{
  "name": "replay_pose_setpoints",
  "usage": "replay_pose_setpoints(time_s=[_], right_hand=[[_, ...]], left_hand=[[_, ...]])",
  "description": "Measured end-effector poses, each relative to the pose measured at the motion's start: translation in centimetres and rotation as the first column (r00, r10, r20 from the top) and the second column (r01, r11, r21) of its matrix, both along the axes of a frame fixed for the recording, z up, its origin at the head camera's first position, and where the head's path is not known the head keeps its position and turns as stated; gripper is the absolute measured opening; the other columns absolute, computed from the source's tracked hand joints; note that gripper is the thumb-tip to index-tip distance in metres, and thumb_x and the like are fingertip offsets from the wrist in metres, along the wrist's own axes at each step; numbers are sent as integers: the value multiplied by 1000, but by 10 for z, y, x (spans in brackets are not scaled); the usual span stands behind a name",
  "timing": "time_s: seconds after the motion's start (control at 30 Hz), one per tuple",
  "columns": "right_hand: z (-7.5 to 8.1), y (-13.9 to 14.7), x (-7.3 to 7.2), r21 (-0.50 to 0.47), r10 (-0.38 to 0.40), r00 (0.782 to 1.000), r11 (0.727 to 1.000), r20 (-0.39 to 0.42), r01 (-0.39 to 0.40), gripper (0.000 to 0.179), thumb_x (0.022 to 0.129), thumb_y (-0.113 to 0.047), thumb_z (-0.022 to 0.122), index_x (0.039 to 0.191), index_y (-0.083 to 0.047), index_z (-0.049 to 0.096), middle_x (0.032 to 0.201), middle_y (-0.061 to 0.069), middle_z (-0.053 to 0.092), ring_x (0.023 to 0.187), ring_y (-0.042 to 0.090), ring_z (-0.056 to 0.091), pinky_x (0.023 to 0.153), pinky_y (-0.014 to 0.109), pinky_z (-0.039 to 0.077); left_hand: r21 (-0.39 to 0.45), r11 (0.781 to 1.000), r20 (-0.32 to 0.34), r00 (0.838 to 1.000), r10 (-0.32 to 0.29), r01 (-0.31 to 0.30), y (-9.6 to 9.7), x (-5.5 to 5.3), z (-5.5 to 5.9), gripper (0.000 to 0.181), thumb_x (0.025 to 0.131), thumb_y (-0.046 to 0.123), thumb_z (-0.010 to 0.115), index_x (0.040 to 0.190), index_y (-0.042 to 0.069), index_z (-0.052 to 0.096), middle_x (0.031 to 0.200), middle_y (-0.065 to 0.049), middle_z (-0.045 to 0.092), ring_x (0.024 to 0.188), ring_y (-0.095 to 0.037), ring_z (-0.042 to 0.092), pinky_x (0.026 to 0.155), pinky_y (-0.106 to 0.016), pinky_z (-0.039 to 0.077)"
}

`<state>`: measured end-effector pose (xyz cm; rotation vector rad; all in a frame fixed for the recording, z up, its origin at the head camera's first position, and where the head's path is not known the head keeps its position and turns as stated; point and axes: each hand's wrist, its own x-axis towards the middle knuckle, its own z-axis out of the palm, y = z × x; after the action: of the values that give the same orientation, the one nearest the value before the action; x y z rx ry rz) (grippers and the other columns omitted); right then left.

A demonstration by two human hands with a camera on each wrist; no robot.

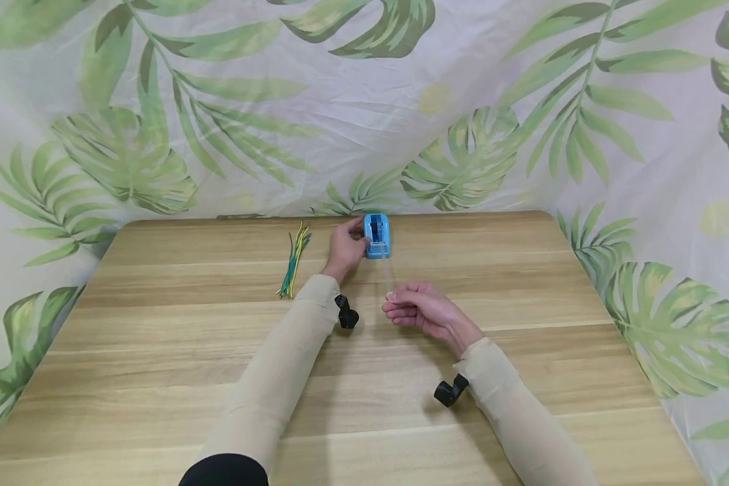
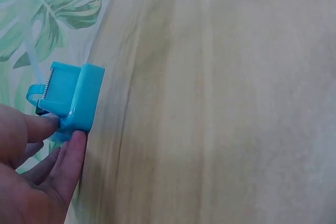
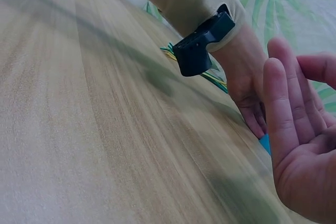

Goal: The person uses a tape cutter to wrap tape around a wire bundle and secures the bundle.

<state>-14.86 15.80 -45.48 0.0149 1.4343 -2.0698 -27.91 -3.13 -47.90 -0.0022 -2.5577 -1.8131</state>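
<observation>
Already, narrow clear tape strip is drawn nearward from blue plastic tape dispenser at far edge of worktop; dispenser gripped by fingers of left hand, strip pinched by right hand. Strip apparently not yet detached; green-and-yellow wire bundle, left, unheld.

Your bare right hand, running off the right wrist view's edge, is hiding most of the blue plastic tape dispenser.
</observation>
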Motion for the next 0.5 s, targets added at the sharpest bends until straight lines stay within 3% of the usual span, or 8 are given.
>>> replay_pose_setpoints(time_s=[0.17, 0.27, 0.5], right_hand=[[0, -2, -1, -1, 0, 1000, 1000, 7, 0, 15, 99, 0, 57, 91, -6, 69, 84, 9, 75, 74, 14, 73, 69, 27, 59], [1, -3, -1, 3, 2, 1000, 1000, 6, -2, 15, 99, -1, 58, 91, -7, 69, 85, 8, 75, 74, 14, 73, 70, 27, 59], [3, -5, -1, 23, -1, 1000, 1000, 10, 1, 9, 98, -2, 60, 93, -5, 67, 85, 9, 75, 75, 15, 73, 71, 28, 59]], left_hand=[[112, 993, 41, 999, 33, -37, -7, 4, 0, 52, 94, 0, 69, 144, 5, 54, 133, -20, 57, 108, -32, 64, 73, -31, 59], [157, 986, 44, 998, 45, -51, -15, 10, 7, 51, 95, 8, 71, 143, 3, 55, 132, -20, 59, 102, -36, 67, 72, -36, 59], [77, 993, -18, 995, 94, -92, -47, 26, 30, 49, 92, 18, 77, 137, 6, 61, 129, -18, 62, 93, -38, 66, 73, -40, 57]])
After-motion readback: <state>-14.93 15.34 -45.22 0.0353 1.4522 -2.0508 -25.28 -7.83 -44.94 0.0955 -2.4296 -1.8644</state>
